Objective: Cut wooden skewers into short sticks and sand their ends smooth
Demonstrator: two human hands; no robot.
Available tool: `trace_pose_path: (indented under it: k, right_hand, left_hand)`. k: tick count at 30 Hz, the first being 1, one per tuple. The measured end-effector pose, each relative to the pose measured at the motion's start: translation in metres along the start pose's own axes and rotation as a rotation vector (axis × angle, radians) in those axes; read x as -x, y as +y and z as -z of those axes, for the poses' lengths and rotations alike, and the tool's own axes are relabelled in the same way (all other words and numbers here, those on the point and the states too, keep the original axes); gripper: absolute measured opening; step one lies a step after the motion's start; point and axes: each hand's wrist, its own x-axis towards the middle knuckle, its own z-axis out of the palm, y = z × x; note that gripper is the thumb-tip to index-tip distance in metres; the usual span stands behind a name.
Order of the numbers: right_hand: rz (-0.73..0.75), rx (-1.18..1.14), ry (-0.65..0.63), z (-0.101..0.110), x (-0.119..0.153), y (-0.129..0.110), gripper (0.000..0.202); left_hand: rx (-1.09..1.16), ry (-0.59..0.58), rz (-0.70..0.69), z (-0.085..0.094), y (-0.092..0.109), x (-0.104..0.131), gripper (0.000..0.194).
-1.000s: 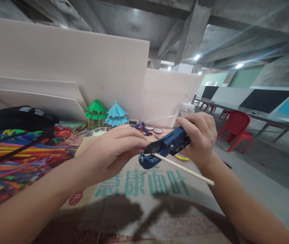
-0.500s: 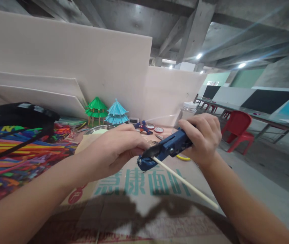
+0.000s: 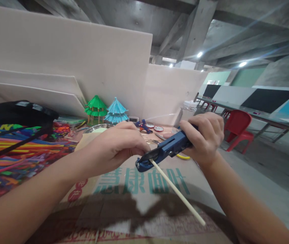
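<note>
My right hand (image 3: 205, 137) is wrapped round the handles of a blue cutter (image 3: 170, 147), whose jaws point left. A thin pale wooden stick (image 3: 178, 193) runs from between the jaws down to the right, its lower end free in the air. Just behind the jaws, my left hand (image 3: 124, 145) is closed in a pinch; its fingertips are partly hidden, and they appear to be at the stick's upper end. Below both hands lies printed cardboard (image 3: 139, 210) with green characters.
Colourful fuzzy sticks (image 3: 20, 152) and a black bag (image 3: 20, 115) lie at the left. Green (image 3: 96, 108) and blue (image 3: 116, 112) pavilion models stand behind, near a clear jar (image 3: 188, 110) and tape rolls (image 3: 158, 129). A red chair (image 3: 238, 128) is at the right.
The stick's free end has swung down and slightly left, so it hangs more steeply. The cutter has tilted a little, and my right hand has shifted slightly right.
</note>
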Motion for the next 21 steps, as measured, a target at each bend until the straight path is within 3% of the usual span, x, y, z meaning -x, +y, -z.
trace_pose_path:
  k: [15, 21]
  right_hand:
    - [0.073, 0.035, 0.061, 0.0016, -0.0008, 0.0022, 0.016]
    - [0.078, -0.005, 0.074, 0.0014, -0.0007, 0.0027, 0.014]
  left_hand:
    - [-0.014, -0.047, -0.019, 0.0004, -0.0007, -0.0012, 0.025]
    - [-0.025, -0.052, 0.034, -0.0002, 0.0013, 0.0002, 0.024]
